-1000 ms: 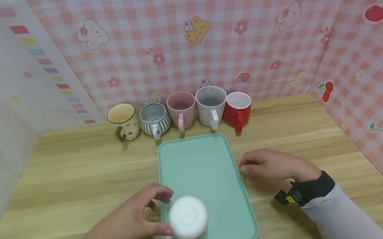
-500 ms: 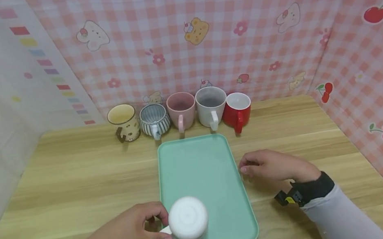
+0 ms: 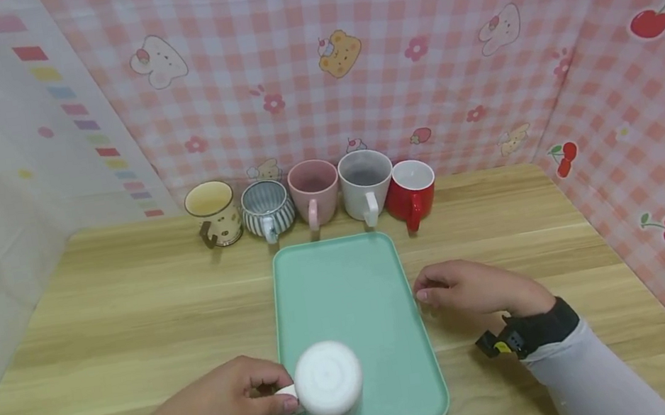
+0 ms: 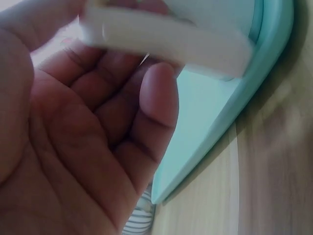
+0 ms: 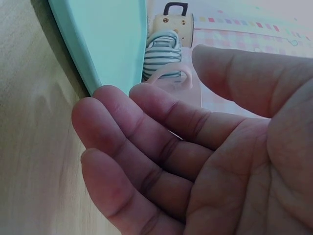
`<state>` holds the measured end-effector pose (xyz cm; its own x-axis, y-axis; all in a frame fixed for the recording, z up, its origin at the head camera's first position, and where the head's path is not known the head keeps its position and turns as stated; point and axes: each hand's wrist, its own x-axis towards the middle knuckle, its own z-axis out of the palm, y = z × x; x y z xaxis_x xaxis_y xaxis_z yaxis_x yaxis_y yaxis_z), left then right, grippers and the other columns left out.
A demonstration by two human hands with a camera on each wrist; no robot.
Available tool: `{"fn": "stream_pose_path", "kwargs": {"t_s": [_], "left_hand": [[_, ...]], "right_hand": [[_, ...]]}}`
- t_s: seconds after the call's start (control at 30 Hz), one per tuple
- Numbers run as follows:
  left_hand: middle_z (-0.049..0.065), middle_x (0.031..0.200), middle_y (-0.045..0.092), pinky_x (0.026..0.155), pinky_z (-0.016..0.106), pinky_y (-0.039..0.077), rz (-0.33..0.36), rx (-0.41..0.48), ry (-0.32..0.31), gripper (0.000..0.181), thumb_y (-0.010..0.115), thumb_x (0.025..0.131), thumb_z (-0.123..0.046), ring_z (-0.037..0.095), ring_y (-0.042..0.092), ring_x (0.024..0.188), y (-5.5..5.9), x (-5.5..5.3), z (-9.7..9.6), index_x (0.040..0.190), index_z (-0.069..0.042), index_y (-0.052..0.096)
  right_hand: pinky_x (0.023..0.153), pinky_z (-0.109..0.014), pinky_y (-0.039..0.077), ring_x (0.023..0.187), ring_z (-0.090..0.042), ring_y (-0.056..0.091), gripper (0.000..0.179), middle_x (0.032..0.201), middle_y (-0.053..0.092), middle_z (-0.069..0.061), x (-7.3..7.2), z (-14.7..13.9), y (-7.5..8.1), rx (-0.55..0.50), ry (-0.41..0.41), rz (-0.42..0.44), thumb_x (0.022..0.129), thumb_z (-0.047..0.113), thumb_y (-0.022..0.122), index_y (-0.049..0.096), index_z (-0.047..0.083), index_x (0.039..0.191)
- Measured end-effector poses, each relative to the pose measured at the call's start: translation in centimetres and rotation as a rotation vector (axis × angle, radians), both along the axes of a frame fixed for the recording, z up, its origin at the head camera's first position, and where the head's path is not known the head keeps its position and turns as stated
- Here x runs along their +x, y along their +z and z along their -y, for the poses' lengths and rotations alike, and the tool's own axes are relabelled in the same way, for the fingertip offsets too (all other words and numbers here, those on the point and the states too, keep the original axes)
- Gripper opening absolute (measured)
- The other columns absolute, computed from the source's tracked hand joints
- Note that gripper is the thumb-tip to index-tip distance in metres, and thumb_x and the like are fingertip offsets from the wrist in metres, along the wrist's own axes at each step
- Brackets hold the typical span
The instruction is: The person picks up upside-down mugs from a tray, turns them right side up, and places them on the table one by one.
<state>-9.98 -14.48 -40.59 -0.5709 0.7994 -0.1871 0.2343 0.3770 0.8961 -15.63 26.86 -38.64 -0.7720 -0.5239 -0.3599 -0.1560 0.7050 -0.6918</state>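
A white mug (image 3: 329, 381) stands upside down on the near left part of a mint-green tray (image 3: 351, 291), its base facing up and its handle pointing left. My left hand (image 3: 226, 404) pinches that handle between thumb and fingers. In the left wrist view the pale handle (image 4: 166, 41) looks blurred, with the fingers (image 4: 159, 93) curled by it. My right hand (image 3: 477, 290) lies beside the tray's right edge, fingers loosely bent and holding nothing. Whether its fingertips touch the rim, I cannot tell.
Behind the tray stands a row of upright mugs: a cream spotted mug (image 3: 214, 214), a striped cup (image 3: 268, 210), a pink mug (image 3: 315, 192), a light grey mug (image 3: 367, 188) and a red mug (image 3: 412, 192). A patterned cloth wall (image 3: 298, 62) rises behind them.
My left hand has come down and closed its fingers and thumb on the handle of the upturned mug. The mug has barely shifted, and my right hand has stayed in place.
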Motion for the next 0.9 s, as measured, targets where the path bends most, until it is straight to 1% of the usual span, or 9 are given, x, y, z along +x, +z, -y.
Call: {"fn": "stream_pose_path", "kwargs": {"t_s": [0.1,0.27,0.37,0.7,0.9], "left_hand": [[-0.014,0.084,0.058,0.068,0.021,0.046,-0.014,0.004,-0.014,0.022,0.06,0.105,-0.039,-0.001,0.054,0.078,0.03,0.13,0.03,0.098,-0.02,0.07],[-0.013,0.08,0.047,0.067,0.021,0.043,-0.05,-0.012,-0.013,0.024,0.051,0.109,-0.038,-0.001,0.048,0.074,0.1,0.3,-0.11,0.096,-0.02,0.061],[-0.012,0.079,0.044,0.068,0.022,0.042,-0.041,-0.026,-0.003,0.025,0.048,0.11,-0.037,0.0,0.046,0.074,0.17,0.32,-0.21,0.094,-0.02,0.056],[-0.009,0.08,0.044,0.068,0.024,0.041,-0.007,-0.035,0.009,0.026,0.045,0.111,-0.037,0.002,0.046,0.074,-0.01,0.05,-0.26,0.095,-0.019,0.054],[-0.008,0.085,0.048,0.072,0.026,0.043,-0.006,-0.047,0.027,0.029,0.042,0.112,-0.039,0.005,0.051,0.081,-0.11,-0.1,-0.47,0.1,-0.016,0.056]], "right_hand": [[0.087,-0.037,0.054,0.095,-0.022,0.061,0.021,0.1,0.068,-0.005,-0.01,0.0,-0.05,0.001,0.002,0.0,0.106,0.028,0.06,0.069,0.015,0.119],[0.086,-0.035,0.054,0.095,-0.021,0.061,0.02,0.1,0.068,-0.004,-0.06,-0.02,-0.13,0.009,0.007,-0.008,0.106,0.028,0.059,0.069,0.016,0.119],[0.086,-0.035,0.054,0.094,-0.02,0.061,0.02,0.099,0.068,-0.004,-0.09,-0.03,-0.19,0.015,0.01,-0.015,0.107,0.029,0.059,0.069,0.016,0.119],[0.086,-0.036,0.054,0.093,-0.02,0.061,0.019,0.098,0.068,-0.003,-0.05,0.14,-0.22,0.021,-0.001,-0.018,0.106,0.029,0.06,0.07,0.017,0.118],[0.086,-0.037,0.053,0.093,-0.021,0.061,0.019,0.098,0.068,-0.003,-0.02,0.17,-0.22,0.017,-0.003,-0.013,0.106,0.029,0.061,0.07,0.016,0.118]]}}
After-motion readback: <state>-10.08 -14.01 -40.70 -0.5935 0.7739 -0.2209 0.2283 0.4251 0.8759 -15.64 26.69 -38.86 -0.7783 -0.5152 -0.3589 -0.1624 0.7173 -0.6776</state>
